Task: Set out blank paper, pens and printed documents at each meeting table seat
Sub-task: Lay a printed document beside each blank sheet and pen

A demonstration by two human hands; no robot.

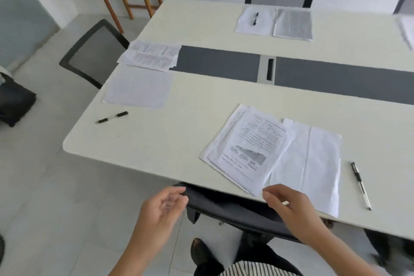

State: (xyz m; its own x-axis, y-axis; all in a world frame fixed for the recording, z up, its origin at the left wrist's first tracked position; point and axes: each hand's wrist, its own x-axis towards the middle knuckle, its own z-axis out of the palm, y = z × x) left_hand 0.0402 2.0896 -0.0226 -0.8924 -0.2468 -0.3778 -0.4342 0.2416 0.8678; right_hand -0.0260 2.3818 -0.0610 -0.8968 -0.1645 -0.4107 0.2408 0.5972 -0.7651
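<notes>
Three seats laid on your counter (pixel 170 141); nearest printed documents (pixel 248 148), blank paper (pixel 313 163), pen (pixel 361 185); chair (pixel 228 206) tucked beneath; your hands, left (pixel 162 207) and right (pixel 289 207), loosely curled, empty

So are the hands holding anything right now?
No. The left hand and right hand are both empty, fingers loosely curled, near the table edge.
</notes>
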